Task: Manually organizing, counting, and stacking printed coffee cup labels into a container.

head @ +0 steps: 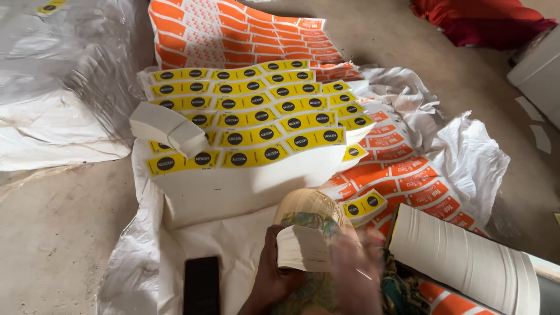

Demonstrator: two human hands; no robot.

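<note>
From my head camera, looking down: I sit on the floor (52,233) with a white sheet (134,274) spread under the work, which I take to be there to keep the paper off the dirt.

The stack (303,248) of small white cut labels sits low in the middle of the view, just in front of me, held edge-on so I can see its layered side. My left hand (271,274) grips it from below and the left; the fingers (269,256) are curled closed around its end, thumb side up, which steadies the pile so it does not fan out. My right hand (356,268) is over the stack's right end, but it is blurred with motion; I cannot tell how far those fingers are open or whether they pinch the stack or only brush it.

Behind the stack lies a curved pad (309,204) of cream sheets. Farther out, yellow label sheets (245,122) lie overlapped in rows on a white block, with orange sheets (233,29) beyond and to the right. A folded white bundle (166,128) rests on the yellow ones at left. A thick white ream (461,262) lies near my right hand, and a dark phone (202,286) lies flat on the sheet just left of my left wrist, within easy reach.
</note>
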